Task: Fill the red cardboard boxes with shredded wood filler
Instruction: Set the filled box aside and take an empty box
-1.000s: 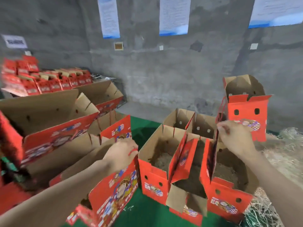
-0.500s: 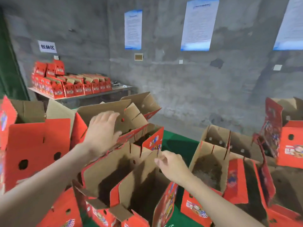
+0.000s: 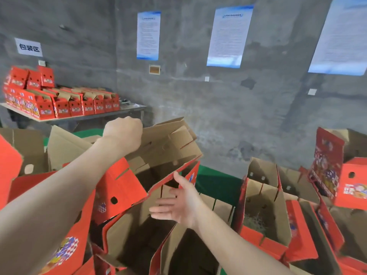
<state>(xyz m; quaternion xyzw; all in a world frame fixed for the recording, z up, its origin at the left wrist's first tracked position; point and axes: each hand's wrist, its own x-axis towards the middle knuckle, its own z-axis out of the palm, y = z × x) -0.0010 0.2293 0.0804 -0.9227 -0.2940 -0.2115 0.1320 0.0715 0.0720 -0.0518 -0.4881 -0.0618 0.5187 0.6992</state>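
An open red cardboard box (image 3: pixel 119 187) with brown inner flaps is tilted up in the middle of a pile of empty boxes. My left hand (image 3: pixel 124 133) grips the top edge of its brown flap (image 3: pixel 164 135). Below it, my right hand (image 3: pixel 176 203) is spread open with straight fingers, just under the box's red lower edge. To the right stands a box (image 3: pixel 262 211) with a little shredded wood filler (image 3: pixel 252 220) at its bottom. More open red boxes (image 3: pixel 297 241) lie beside it.
A table (image 3: pixel 127 109) at the back left carries rows of closed red boxes (image 3: pixel 63 104). Another red box (image 3: pixel 349 183) stands raised at the right. Green cloth (image 3: pixel 216 184) covers the surface between the piles. A grey concrete wall with posted papers (image 3: pixel 228 36) is behind.
My view has swung left, away from the filled boxes. My left hand rose and closed on the flap of the tilted box. My right hand opened out beneath that box.
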